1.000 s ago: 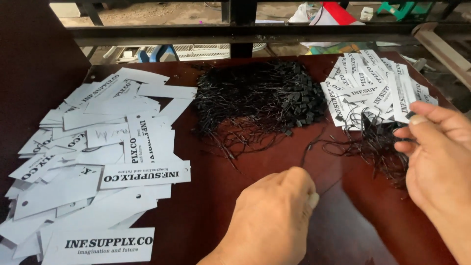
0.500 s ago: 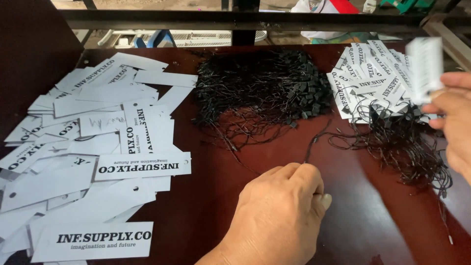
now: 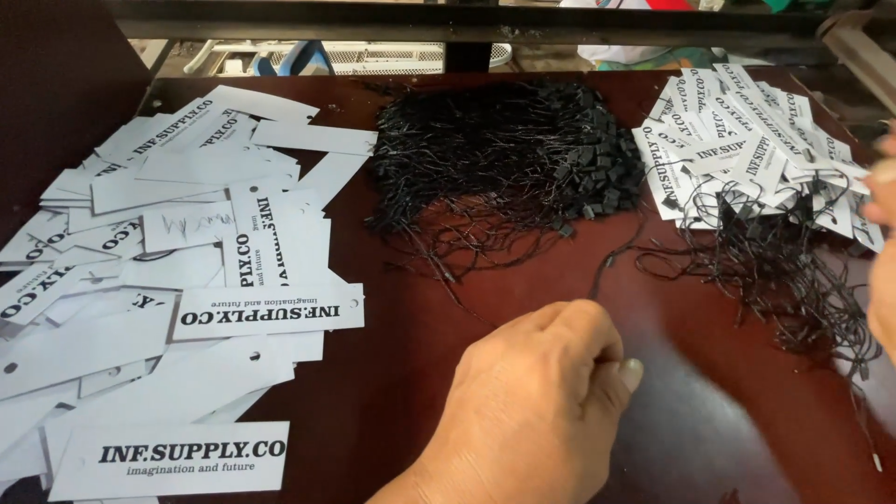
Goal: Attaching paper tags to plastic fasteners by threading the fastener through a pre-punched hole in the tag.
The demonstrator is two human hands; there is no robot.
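My left hand (image 3: 532, 411) rests low in the middle of the dark red-brown table (image 3: 392, 392), fingers curled shut and pinching a thin black string (image 3: 602, 271) that runs up and away from it. Only a sliver of my right hand (image 3: 882, 280) shows at the right edge, beside a heap of white printed tags with strings attached (image 3: 747, 159). Whether it holds anything is hidden. A dense pile of black strings with small clasps (image 3: 504, 159) lies at the back centre. Loose white printed card tags (image 3: 187, 280) cover the left side.
Tangled strings (image 3: 775, 271) trail from the right heap toward the front. A dark metal bar (image 3: 448, 33) runs along the table's far edge, with a white mesh object (image 3: 373, 56) beyond it. A dark panel (image 3: 56, 84) stands at the left.
My right hand, which held up a white tag half a second ago, has moved right and is mostly out of frame. My left hand stays in place on the string.
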